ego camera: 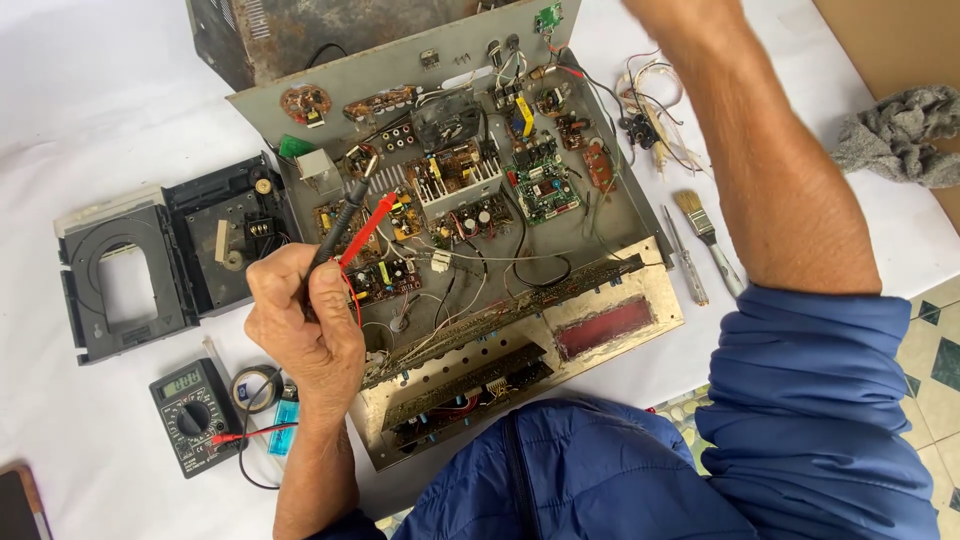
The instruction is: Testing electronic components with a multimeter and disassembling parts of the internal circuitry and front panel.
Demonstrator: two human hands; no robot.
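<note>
My left hand [305, 325] grips two multimeter probes together, one black [345, 215] and one red [368, 228], their tips pointing up and right at small circuit boards in the left part of an open metal electronics chassis [610, 245]. Their leads run down to a dark multimeter [190, 415] at the lower left. My right arm [770, 170] stretches up across the chassis's right side, blue sleeve pushed to the elbow. The right hand itself is cut off by the top edge of the frame.
A black disc-drive mechanism [150, 265] lies left of the chassis. A roll of tape [255, 388] sits by the meter. A paintbrush [705, 240] and screwdriver [686, 262] lie right of the chassis, loose wires [655, 110] above them, a grey rag [900, 135] far right.
</note>
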